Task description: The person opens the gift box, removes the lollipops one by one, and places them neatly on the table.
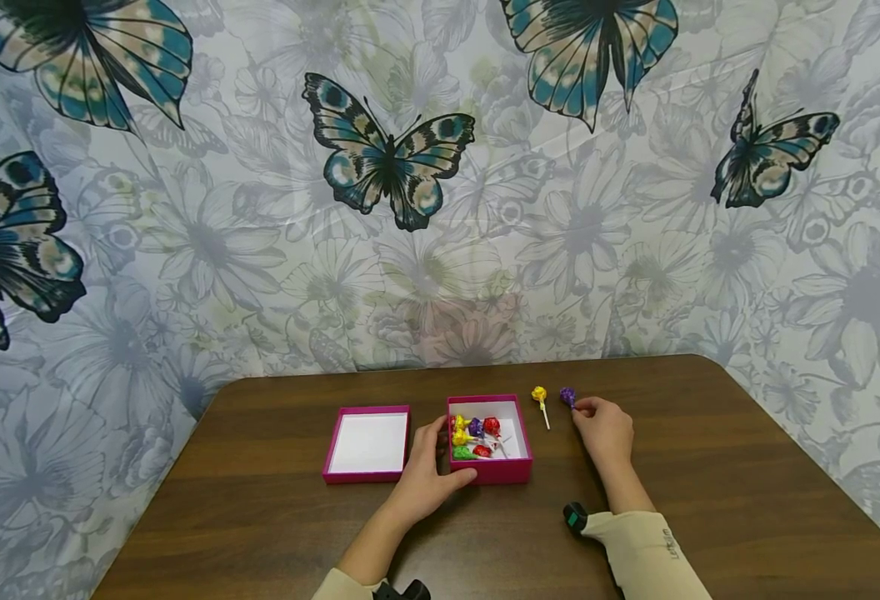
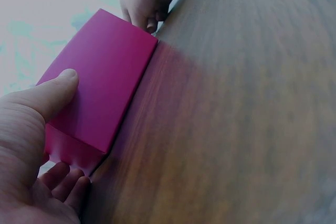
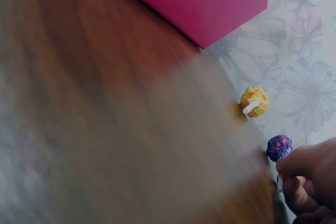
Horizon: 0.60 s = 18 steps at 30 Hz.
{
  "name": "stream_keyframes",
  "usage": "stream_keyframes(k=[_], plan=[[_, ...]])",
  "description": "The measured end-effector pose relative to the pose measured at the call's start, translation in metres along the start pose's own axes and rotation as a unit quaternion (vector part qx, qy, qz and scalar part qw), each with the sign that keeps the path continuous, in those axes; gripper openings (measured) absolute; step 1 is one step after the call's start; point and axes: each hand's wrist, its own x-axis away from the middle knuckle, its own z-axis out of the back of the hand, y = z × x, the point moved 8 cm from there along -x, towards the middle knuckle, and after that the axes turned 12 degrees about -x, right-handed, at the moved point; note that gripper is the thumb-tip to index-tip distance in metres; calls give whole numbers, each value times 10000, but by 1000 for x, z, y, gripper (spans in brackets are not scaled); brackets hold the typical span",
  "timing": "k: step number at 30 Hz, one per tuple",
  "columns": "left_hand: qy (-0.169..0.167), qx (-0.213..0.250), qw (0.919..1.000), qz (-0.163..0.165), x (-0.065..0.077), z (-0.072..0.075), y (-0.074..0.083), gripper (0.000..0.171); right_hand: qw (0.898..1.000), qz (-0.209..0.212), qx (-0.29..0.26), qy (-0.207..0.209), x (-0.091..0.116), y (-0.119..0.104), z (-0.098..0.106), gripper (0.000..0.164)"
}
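Observation:
My right hand [image 1: 607,432] pinches the white stick of a purple-wrapped lollipop [image 1: 567,396] between thumb and fingers, right of the box. In the right wrist view the purple lollipop [image 3: 279,147] shows its round head just past the thumb. A yellow lollipop [image 1: 539,395] lies to its left on the table, stick toward me. The left hand [image 1: 427,479] holds the near left corner of an open pink box [image 1: 491,472], its thumb on the front wall and fingers along the left side. Inside the box are several wrapped lollipops [image 1: 477,427], yellow, purple, red and green.
The pink-edged lid [image 1: 369,448], white inside, lies left of the box, close to the left hand. All of it stands on a brown wooden table [image 1: 260,517]. Behind the far edge hangs a cloth [image 1: 575,250] with butterflies and flowers.

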Motion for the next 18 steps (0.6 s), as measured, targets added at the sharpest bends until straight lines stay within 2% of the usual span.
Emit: stream_keyframes(k=[18], plan=[[-34, 67, 9999, 84, -1, -1, -3, 97, 10000, 68, -50, 12, 1, -1, -1, 17]])
